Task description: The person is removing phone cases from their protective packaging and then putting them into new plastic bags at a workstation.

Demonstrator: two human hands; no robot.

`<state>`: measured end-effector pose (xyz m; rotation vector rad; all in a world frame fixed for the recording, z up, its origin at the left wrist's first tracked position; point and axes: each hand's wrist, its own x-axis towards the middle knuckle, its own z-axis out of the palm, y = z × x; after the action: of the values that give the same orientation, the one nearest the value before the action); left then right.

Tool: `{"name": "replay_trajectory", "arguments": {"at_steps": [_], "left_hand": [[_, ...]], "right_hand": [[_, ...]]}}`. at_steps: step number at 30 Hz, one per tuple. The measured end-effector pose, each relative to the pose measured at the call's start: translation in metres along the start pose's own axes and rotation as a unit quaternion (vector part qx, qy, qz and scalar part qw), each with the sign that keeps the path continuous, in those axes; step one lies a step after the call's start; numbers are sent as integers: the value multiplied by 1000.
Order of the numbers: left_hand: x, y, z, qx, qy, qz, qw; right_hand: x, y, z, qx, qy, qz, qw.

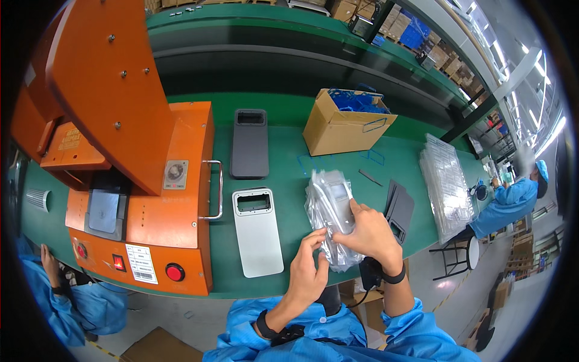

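Left hand (307, 268) half-curled, right hand (369, 235) across bags (324, 199); pinch unclear | likely light, limp, slippery | best held by edges

In front of me runs a long, smooth green table (286, 142), and beyond it I see a wide, dark belt-like strip (259, 57) bordered on its far side by a green surface (229, 15), with stacked brown cardboard boxes (345, 11) and a bright blue stack (415, 33) further back. To my right, a round white stool with black metal legs (473, 253) stands on the smooth pale-grey floor (422, 289), near a yellow line, while down to my left a flat brown cardboard sheet (160, 347) lies on it. Bright white tube lights (552, 136) glow overhead past a pale metal frame (515, 81).
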<state>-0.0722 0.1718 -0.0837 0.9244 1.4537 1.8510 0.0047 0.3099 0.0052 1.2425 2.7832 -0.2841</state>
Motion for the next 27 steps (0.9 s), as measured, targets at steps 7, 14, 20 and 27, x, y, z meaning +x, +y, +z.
{"name": "replay_trajectory", "arguments": {"at_steps": [7, 14, 20, 27], "left_hand": [[3, 5, 1, 126, -34, 41, 991], [2, 9, 1, 171, -40, 70, 982], [3, 12, 1, 162, -62, 36, 984], [4, 8, 4, 189, -66, 57, 978]], "right_hand": [[-1, 37, -16, 252, -75, -2, 965], [-7, 81, 5, 451, -68, 117, 882], [-2, 89, 7, 525, -37, 172, 833], [5, 81, -7, 409, -71, 59, 908]]}}
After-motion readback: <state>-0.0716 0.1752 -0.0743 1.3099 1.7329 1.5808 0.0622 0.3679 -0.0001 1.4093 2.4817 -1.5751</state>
